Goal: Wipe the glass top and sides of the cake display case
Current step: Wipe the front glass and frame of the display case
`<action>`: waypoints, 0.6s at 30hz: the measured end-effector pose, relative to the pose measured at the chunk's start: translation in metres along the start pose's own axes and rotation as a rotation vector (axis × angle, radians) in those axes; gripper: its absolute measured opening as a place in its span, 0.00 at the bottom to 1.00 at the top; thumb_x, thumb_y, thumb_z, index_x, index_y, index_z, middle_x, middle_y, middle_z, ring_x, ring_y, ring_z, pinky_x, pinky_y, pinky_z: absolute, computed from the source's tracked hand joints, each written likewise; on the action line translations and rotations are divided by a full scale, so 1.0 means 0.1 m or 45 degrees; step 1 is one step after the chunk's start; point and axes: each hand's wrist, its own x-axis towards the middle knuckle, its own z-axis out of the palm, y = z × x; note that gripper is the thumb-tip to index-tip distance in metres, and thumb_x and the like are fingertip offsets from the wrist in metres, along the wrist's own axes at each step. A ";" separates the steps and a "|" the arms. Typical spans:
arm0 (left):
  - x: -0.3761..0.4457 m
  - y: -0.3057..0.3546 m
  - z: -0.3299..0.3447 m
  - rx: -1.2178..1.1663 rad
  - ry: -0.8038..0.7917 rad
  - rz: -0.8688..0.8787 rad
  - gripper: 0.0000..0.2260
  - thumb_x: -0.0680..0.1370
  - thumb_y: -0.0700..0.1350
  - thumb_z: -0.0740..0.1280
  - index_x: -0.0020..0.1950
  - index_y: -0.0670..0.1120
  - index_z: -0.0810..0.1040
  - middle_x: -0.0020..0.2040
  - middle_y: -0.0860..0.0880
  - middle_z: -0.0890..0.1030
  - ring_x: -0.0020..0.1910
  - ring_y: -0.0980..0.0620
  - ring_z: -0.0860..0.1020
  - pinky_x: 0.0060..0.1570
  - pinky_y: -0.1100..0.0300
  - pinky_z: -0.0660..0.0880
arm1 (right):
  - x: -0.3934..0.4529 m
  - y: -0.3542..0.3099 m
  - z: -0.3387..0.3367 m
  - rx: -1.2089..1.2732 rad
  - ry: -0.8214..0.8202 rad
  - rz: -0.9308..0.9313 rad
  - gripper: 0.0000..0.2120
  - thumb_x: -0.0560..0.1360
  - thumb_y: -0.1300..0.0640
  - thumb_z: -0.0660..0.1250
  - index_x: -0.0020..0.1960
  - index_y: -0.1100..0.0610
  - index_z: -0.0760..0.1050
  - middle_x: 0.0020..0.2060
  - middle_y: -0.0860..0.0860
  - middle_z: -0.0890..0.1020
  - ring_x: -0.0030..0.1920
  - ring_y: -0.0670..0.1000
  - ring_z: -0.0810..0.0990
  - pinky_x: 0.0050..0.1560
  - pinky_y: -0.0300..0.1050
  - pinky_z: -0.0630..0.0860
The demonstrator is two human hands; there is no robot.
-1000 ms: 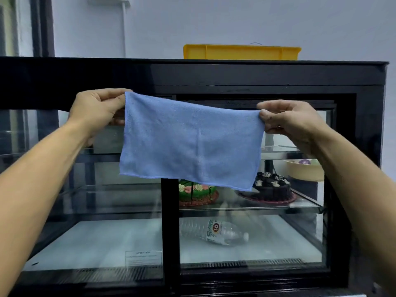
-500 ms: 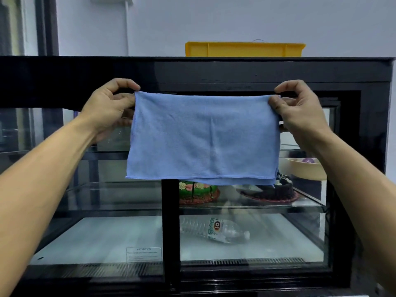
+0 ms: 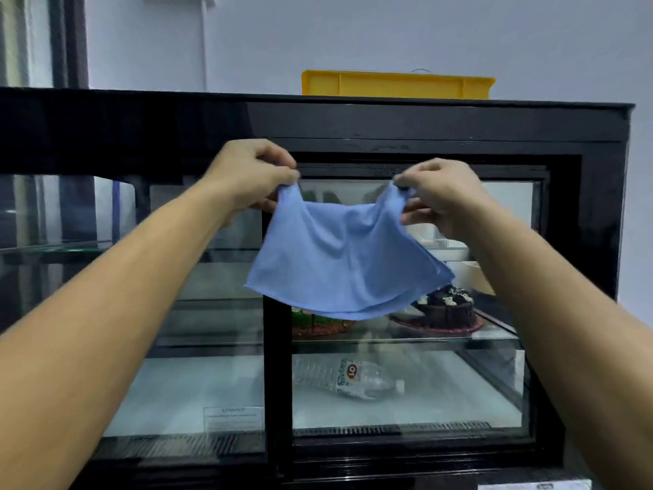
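Readable writing is noted first: on the plastic water bottle (image 3: pixel 348 380), lying on its side on the white floor of the cake display case (image 3: pixel 353 122), a red roundel with white characters is seen on the label, but it is not legible; a white notice (image 3: pixel 234 418) on the lower left glass is headed "ATTENTION", the smaller lines under it being too fine to read.

A blue cloth (image 3: pixel 344 263) is held up in front of the case's glass front, at about the centre of the view; it is not touching the glass as far as can be told. The top left corner is pinched by the left hand (image 3: pixel 252 171), thumb and forefinger pressed together on the fabric, the other fingers curled below; the top right corner is pinched by the right hand (image 3: pixel 441 192) in like manner, fingers (image 3: pixel 411 215) curled under the cloth edge. Between the two hands the top edge sags; the lower hem flares outward toward 5 and 7 o'clock.

Behind the cloth, on the glass shelf (image 3: pixel 406 339), a chocolate cake (image 3: pixel 447 307) is seen at 4 o'clock of the cloth; a green-topped cake (image 3: pixel 318 325) is partly hidden directly below the hem. A yellow tray (image 3: pixel 397 84) rests on the case's top at 12 o'clock.
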 end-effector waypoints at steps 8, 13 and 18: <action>-0.15 0.08 0.37 0.055 -0.369 -0.042 0.08 0.79 0.44 0.69 0.51 0.47 0.89 0.43 0.51 0.87 0.36 0.55 0.82 0.35 0.61 0.79 | -0.27 -0.15 0.41 0.232 -0.371 0.114 0.12 0.80 0.63 0.57 0.53 0.63 0.80 0.42 0.59 0.86 0.39 0.59 0.87 0.41 0.54 0.85; -0.21 -0.03 0.26 0.002 -0.552 -0.039 0.21 0.76 0.62 0.74 0.56 0.46 0.88 0.52 0.43 0.88 0.43 0.48 0.84 0.48 0.52 0.81 | -0.27 -0.04 0.23 -0.345 -0.421 -0.097 0.06 0.75 0.60 0.75 0.51 0.59 0.85 0.46 0.56 0.88 0.42 0.58 0.88 0.43 0.53 0.86; -0.22 -0.01 0.31 0.171 -0.531 0.137 0.11 0.75 0.52 0.79 0.53 0.48 0.88 0.49 0.47 0.88 0.52 0.48 0.86 0.50 0.52 0.85 | -0.23 0.05 0.24 -0.501 -0.386 -0.185 0.09 0.71 0.54 0.80 0.47 0.57 0.86 0.39 0.55 0.87 0.32 0.51 0.83 0.43 0.54 0.86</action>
